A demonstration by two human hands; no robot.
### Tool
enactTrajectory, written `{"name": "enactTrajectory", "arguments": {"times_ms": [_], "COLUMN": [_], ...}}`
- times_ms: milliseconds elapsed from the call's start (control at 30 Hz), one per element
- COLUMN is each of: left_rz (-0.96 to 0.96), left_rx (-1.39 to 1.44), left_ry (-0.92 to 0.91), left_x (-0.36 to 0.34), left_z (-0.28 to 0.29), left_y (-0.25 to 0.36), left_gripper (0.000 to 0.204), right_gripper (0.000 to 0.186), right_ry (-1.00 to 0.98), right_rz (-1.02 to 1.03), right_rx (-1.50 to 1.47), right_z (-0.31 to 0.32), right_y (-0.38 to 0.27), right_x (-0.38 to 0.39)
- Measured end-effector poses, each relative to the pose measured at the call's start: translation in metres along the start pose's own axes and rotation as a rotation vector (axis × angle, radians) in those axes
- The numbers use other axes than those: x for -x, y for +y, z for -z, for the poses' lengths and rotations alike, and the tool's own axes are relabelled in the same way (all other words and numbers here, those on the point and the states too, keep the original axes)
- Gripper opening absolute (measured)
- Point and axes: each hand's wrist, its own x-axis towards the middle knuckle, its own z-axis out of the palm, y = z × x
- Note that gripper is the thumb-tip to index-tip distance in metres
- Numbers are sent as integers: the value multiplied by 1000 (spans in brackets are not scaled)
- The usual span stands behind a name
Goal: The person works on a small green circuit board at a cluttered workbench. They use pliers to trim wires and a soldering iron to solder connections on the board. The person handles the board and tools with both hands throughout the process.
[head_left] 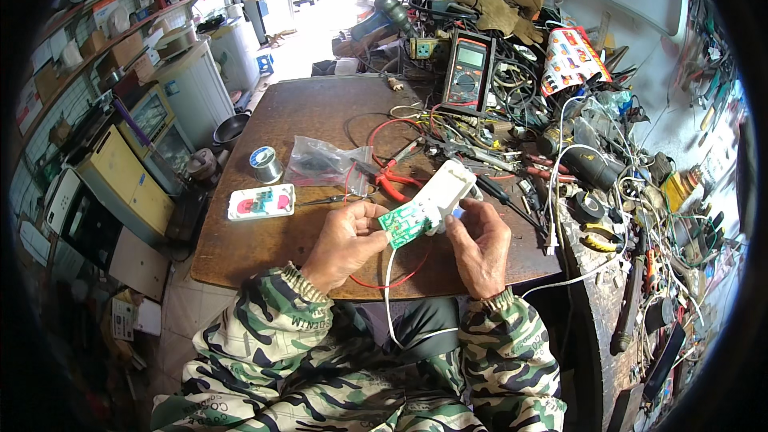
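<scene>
"What's around the work?"
"A cluttered room, with a bright open doorway (336, 0) beyond. Nearer, a brown wooden table (296, 112), its top worn, a tangled heap of dark and pale cables (506, 84) along its right."
"And the piece in hand?"
"Raised above the table's near side: a long white plastic casing (440, 190), probably light, stiff and rather slippery. The right hand (482, 250) has its fingertips at the lower right side; how firmly, I can't tell."
"Anything delicate?"
"The thin green circuit board (406, 225), likely fragile, best taken by its edges. The left hand (344, 242) pinches its left end."
</scene>
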Motion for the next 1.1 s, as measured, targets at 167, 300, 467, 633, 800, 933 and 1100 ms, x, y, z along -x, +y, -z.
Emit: {"name": "enactTrajectory", "arguments": {"times_ms": [167,300,467,633,800,933,1100], "left_rz": [2,-14,-13,-33,5,13,37], "left_rx": [-15,-9,-29,-22,-11,-3,16], "left_ry": [-4,-16,-13,-14,-14,-16,-10], "left_x": [0,0,0,0,2,3,4], "left_z": [0,3,3,3,2,2,-1], "left_y": [0,-1,0,-2,1,1,6], "left_gripper": [36,35,35,35,36,37,37], "right_gripper": [23,22,22,21,20,20,18], "right_ry": [70,45,35,48,56,54,53], "right_rz": [-21,-74,-70,-80,-81,-79,-72], "right_rx": [-53,-172,-165,-173,-194,-217,-206], "right_z": [10,11,14,14,15,15,15], "right_y": [13,12,10,11,11,10,10], "right_x": [7,6,8,10,10,11,11]}}
